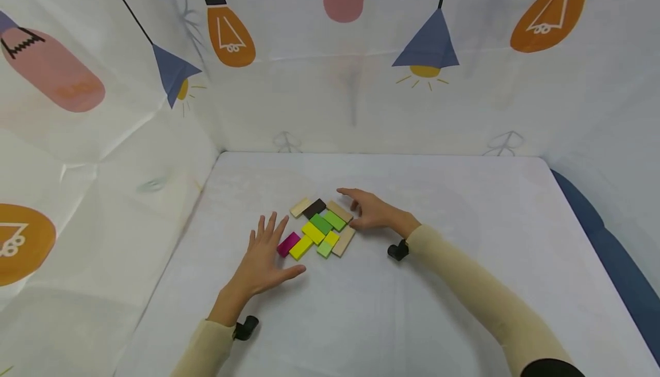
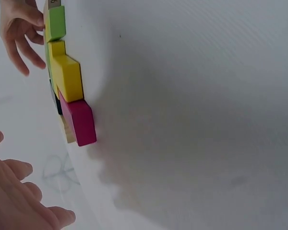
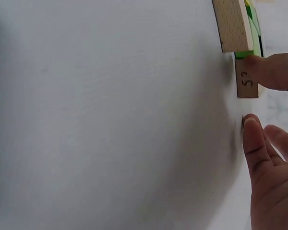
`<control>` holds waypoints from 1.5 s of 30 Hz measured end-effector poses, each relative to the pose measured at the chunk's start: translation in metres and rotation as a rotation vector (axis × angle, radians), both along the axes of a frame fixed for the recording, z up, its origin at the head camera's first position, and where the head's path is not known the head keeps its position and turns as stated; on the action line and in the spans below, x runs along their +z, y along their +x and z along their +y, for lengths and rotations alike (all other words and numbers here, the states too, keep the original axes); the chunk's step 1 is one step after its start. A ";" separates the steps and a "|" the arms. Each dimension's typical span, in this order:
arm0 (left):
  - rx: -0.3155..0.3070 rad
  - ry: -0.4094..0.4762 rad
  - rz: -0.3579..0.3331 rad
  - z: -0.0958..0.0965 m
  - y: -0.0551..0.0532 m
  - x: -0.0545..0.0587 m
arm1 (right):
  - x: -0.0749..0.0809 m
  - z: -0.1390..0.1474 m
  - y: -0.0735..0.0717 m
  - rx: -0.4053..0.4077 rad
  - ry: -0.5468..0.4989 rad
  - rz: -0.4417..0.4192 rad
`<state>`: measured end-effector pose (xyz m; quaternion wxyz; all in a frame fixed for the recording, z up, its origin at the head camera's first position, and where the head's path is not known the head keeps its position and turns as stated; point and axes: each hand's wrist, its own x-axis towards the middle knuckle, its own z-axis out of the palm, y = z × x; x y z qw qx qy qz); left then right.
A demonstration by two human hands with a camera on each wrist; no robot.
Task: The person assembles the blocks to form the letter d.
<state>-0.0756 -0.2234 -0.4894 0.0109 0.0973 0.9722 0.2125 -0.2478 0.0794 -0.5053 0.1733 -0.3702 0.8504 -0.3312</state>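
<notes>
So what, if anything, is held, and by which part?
Nothing: the left hand is spread; the right hand at most touches a tan, oblong wooden block.

Head view high above multicoloured rectangular wooden blocks [image 1: 313, 232], facing forward-down, wrist views lower, closer, looking past the blocks from left and right, all sharing them

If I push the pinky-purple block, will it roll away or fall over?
The pinky-purple block probably won't roll: its sides are flat. It lies low on the white table, so it would likely slide rather than tip. Pushed toward the yellow block beside it, it may nudge that too.
</notes>
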 end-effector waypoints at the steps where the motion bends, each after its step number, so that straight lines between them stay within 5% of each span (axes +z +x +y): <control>1: -0.004 0.004 0.000 0.002 -0.001 -0.001 | -0.001 -0.002 0.000 0.005 -0.002 0.002; 24: -0.108 0.141 -0.039 0.021 -0.014 -0.010 | 0.001 -0.021 -0.004 0.108 0.105 -0.016; 31: -0.172 0.195 -0.005 0.031 -0.023 -0.008 | 0.005 -0.011 -0.006 0.048 0.156 0.003; 36: -0.240 0.147 -0.001 0.045 -0.033 -0.007 | 0.006 0.008 -0.004 -0.011 0.136 0.029; 45: -0.365 0.117 -0.033 0.064 -0.054 -0.010 | -0.001 0.025 0.002 -0.077 0.012 0.020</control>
